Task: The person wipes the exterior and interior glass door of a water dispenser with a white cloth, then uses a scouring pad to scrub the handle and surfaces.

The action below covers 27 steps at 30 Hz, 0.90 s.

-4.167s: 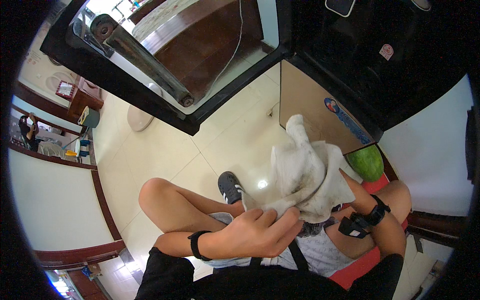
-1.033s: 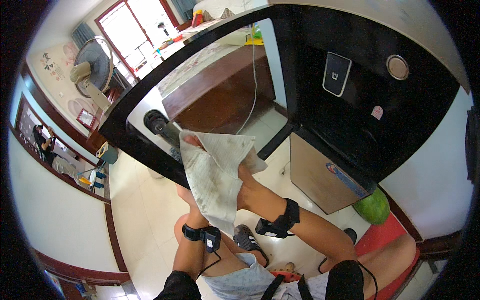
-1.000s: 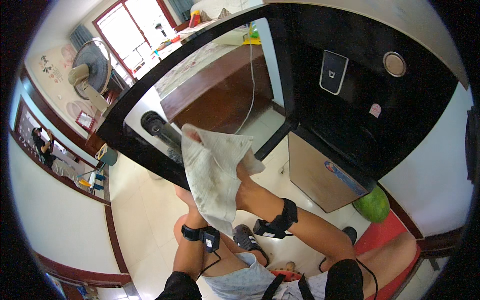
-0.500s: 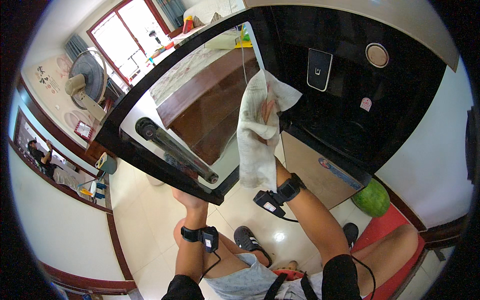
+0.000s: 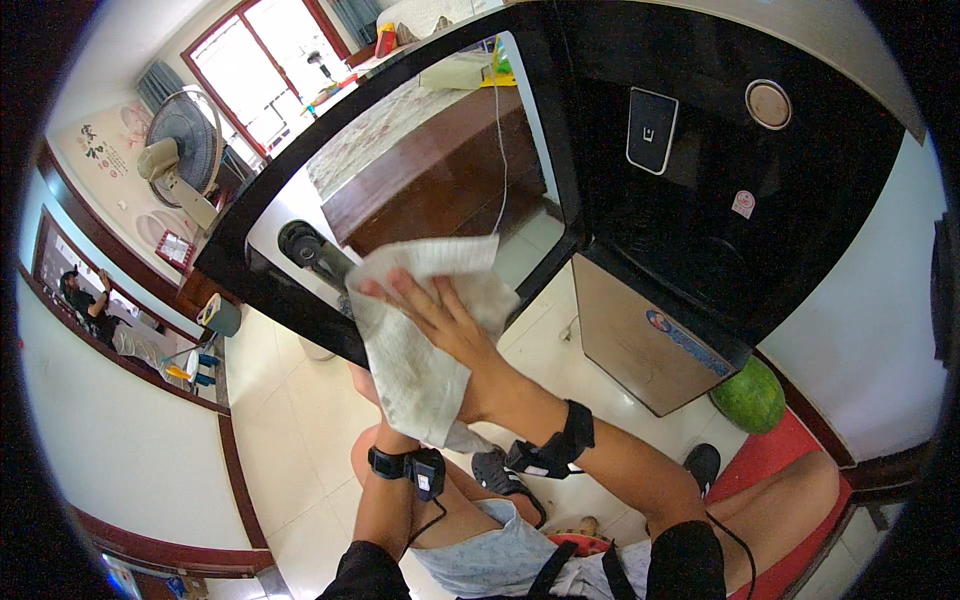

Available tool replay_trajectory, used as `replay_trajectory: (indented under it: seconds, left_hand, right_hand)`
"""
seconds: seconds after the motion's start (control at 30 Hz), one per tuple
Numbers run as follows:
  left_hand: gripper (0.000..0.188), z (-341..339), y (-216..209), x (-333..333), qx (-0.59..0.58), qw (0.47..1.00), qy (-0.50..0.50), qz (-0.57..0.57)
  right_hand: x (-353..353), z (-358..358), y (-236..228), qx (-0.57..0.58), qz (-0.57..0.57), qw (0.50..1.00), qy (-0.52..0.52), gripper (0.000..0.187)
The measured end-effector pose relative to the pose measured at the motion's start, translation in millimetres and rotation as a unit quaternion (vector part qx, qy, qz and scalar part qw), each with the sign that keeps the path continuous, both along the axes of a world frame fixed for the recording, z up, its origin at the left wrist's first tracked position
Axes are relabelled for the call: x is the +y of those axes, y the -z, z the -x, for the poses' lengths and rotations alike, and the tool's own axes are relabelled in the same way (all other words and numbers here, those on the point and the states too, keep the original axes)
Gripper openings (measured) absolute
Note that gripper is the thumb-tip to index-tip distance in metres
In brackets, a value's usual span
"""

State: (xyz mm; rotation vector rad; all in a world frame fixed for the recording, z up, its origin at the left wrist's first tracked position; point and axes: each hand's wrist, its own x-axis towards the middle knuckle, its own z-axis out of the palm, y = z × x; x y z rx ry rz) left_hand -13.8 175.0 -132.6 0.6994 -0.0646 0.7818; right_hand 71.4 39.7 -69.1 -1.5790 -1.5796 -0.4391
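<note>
A black-framed glass door stands swung out from a glossy black cabinet. My right hand lies on a damp-looking white cloth, fingers spread over it, pressing it against the lower part of the door near the handle. The cloth drapes below the door's bottom edge and covers part of the handle. My left hand is at the door's lower edge, mostly hidden behind the cloth and frame; its fingers do not show. Black straps with small boxes sit on both wrists.
A beige panel juts out below the cabinet. On the floor at right, a watermelon rests beside a red mat. A standing fan and a grey bin are at left. Another person shows farther left.
My right hand has moved left and down with the cloth, from the door's right side to its bottom near the handle. The cloth now covers part of my left hand.
</note>
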Motion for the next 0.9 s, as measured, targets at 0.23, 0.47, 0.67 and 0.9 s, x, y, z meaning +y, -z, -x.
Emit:
replay_trajectory:
  seconds: [0.23,0.47,0.67,0.9]
  left_hand:
    - [0.057,-8.4,-14.4,1.2,-0.033,0.994,0.067,-0.076]
    - [0.038,-14.5,-31.5,-10.5,0.134,0.954,-0.238,-0.128]
    - [0.036,-10.4,-31.3,-13.7,0.135,0.946,-0.238,-0.176]
    - [0.046,-1.9,-25.0,-17.3,0.136,0.955,-0.215,-0.152]
  right_hand:
    - [-5.8,6.4,33.5,0.094,-0.030,0.995,-0.024,0.097]
    - [-18.4,-19.3,56.4,0.238,-0.144,0.954,0.110,0.094]
    - [-6.1,-54.6,58.5,0.198,-0.167,0.956,0.136,0.087]
    - [9.3,-32.4,43.6,0.014,-0.058,0.996,0.064,0.085]
